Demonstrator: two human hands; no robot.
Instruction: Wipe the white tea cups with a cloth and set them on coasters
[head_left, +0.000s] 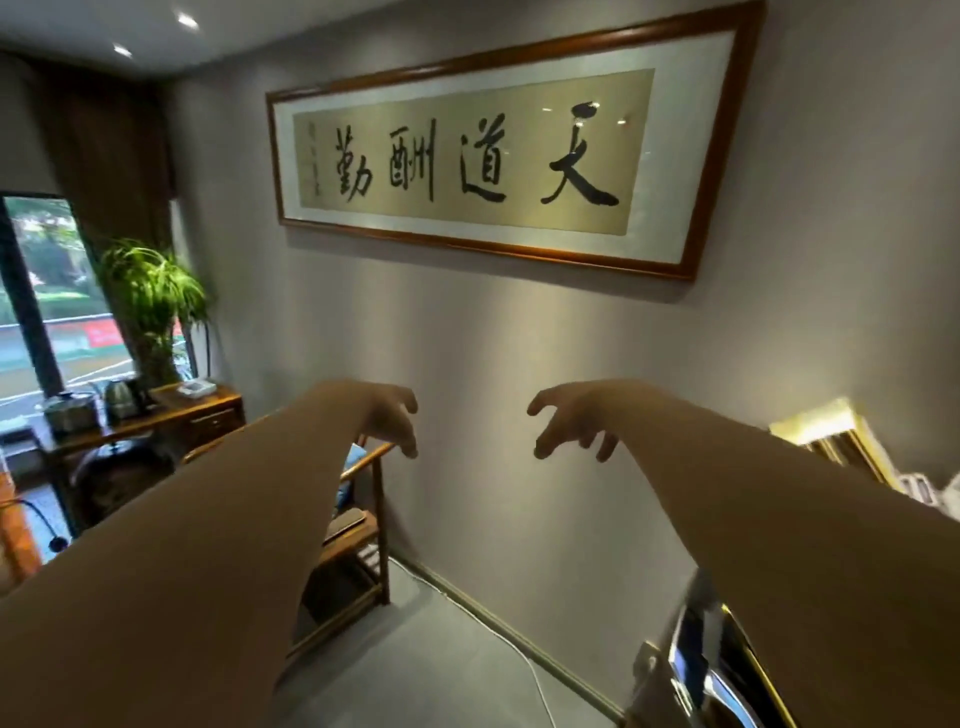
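Grey wall (493, 374) w/ framed calligraphy (493, 150); side table (208, 410) at left by window; left hand (387, 415) & right hand (571, 421) outstretched, fingers spread, holding nothing.

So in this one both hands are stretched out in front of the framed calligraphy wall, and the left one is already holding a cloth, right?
Not quite. The head view shows the left hand empty, fingers curled loosely with no cloth in it. The rest holds: both it and the right hand are stretched out in front of the wall with the framed calligraphy. No cloth, cups or coasters are in view.
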